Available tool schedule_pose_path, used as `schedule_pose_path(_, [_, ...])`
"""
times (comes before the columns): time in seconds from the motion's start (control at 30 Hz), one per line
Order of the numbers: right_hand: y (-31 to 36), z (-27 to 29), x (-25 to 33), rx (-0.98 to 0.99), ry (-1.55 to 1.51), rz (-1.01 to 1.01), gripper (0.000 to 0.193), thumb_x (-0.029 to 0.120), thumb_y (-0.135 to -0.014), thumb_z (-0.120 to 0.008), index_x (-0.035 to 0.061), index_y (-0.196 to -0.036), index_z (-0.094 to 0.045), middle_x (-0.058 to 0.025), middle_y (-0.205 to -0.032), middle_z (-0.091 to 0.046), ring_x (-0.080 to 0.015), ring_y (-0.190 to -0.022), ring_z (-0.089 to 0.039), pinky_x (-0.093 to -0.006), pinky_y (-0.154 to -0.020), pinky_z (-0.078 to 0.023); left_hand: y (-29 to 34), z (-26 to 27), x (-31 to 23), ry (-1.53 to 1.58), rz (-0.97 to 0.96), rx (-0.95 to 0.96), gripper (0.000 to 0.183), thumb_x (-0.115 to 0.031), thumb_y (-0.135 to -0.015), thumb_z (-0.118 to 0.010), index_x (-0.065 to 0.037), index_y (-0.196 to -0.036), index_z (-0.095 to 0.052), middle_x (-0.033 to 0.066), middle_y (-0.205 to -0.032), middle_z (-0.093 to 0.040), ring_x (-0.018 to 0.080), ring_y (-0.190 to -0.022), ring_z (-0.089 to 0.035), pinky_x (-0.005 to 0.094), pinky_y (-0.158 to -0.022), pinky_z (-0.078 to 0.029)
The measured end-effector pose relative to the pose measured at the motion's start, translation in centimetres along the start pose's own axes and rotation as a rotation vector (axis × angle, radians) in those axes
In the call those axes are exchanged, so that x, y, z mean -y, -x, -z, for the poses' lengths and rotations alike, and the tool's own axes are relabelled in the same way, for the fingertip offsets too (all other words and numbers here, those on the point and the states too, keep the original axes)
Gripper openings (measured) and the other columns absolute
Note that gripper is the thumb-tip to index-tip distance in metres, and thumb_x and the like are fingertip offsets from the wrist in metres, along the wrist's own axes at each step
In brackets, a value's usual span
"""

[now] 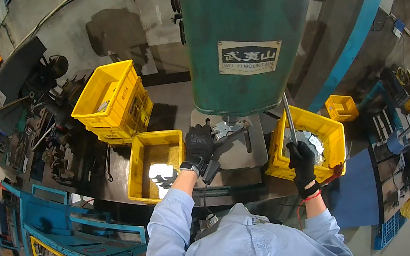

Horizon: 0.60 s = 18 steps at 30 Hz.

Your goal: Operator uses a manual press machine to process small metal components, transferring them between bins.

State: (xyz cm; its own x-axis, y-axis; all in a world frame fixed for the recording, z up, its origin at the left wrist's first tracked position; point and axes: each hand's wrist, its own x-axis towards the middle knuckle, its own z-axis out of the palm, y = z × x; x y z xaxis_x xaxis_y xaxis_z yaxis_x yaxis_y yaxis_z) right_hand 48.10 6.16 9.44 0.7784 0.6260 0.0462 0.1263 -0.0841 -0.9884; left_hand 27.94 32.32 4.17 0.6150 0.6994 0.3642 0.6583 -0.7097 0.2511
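A green drill press [246, 14] stands in front of me, its head hiding the spindle and part of the work below. My left hand [199, 146], in a black glove, is at the left side of a small metal clamping fixture [226, 129] on the press table [242, 159]. Its fingers are curled, and whatever they hold is hidden. A dark handle [248, 141] hangs at the fixture's right. My right hand [302, 159], also gloved, is wrapped round the lower end of a long steel lever [289, 114] that slants down from the press, over a yellow bin.
Left of the press table is a yellow bin [136, 160] holding pale metal pieces [163, 173]; behind it are stacked yellow crates [109, 97]. The right yellow bin [333, 132] contains grey metal parts [316, 143]. A blue frame [83, 238] stands lower left; a blue-edged pillar [348, 51] rises at right.
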Motion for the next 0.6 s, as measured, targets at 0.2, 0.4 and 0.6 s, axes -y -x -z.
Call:
schedule_pose_path(0.2, [1.0, 1.4, 2.7, 0.066, -0.071, -0.013, 0.011, 0.018, -0.099, -0.065, 0.0068, -0.098, -0.066, 0.0053, -0.069, -0.052, -0.0031, -0.051, -0.044, -0.0225, -0.046, -0.034, 0.0, 0.6, 0.0, 0.056, -0.003, 0.009, 0.052, -0.046, -0.066, -0.086, -0.008, -0.098, -0.068, 0.0168, -0.092, -0.066, 0.0364, -0.089, -0.063, 0.0479, -0.079, -0.051])
schedule_pose_path(0.4, [1.3, 1.8, 4.9, 0.053, 0.057, -0.083, 0.012, 0.018, -0.099, -0.065, 0.0063, -0.101, -0.068, 0.0042, -0.071, -0.054, -0.0033, -0.052, -0.044, -0.0229, -0.045, -0.034, 0.6, 1.2, 1.1, 0.090, -0.046, 0.000, 0.049, -0.045, -0.068, -0.084, -0.008, -0.096, -0.068, 0.0181, -0.089, -0.067, 0.0368, -0.087, -0.065, 0.0482, -0.077, -0.051])
schedule_pose_path(0.6, [1.4, 1.6, 4.5, 0.066, -0.023, -0.059, 0.013, 0.019, -0.099, -0.065, 0.0057, -0.099, -0.068, 0.0046, -0.070, -0.054, -0.0036, -0.051, -0.045, -0.0229, -0.045, -0.035, 1.3, 1.6, 2.1, 0.018, -0.012, -0.059, 0.045, -0.039, -0.064, -0.085, -0.008, -0.090, -0.066, 0.0177, -0.085, -0.066, 0.0377, -0.083, -0.064, 0.0482, -0.074, -0.052])
